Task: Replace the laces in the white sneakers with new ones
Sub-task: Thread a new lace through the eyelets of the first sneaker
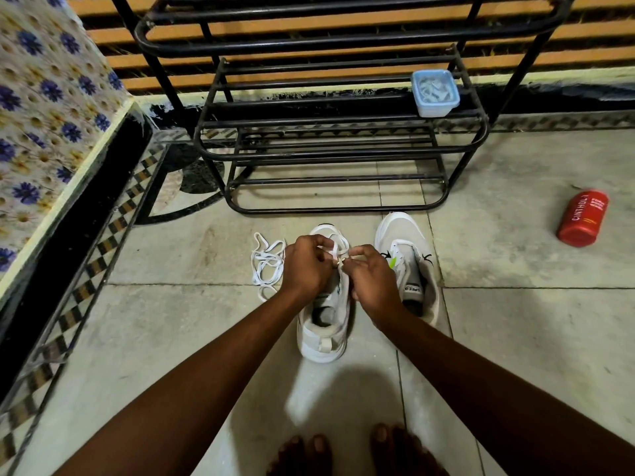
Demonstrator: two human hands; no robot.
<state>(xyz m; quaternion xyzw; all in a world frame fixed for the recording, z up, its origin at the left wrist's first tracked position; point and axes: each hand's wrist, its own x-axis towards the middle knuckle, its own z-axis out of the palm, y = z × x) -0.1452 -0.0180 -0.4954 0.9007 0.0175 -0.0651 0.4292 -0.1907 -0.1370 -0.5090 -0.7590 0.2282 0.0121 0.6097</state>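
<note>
Two white sneakers stand on the floor tiles. Over the left sneaker [323, 338] both my hands work at its eyelets. My left hand [305, 266] pinches a white lace [338, 243] that loops over the toe end. My right hand [371, 276] pinches the same lace near its tip, close to the left hand. The hands hide the sneaker's tongue and eyelets. The right sneaker [405, 259] stands beside it, with a lace only in its front eyelets. A loose white lace [266, 266] lies tangled on the floor left of the left sneaker.
A black metal shoe rack [330, 149] stands just behind the sneakers, with a blue plastic box [434, 94] of laces on its upper right shelf. A red Cinthol can [582, 218] lies on the floor at right. A flowered cloth [44, 115] covers a ledge at left. My bare feet [350, 451] are at the bottom.
</note>
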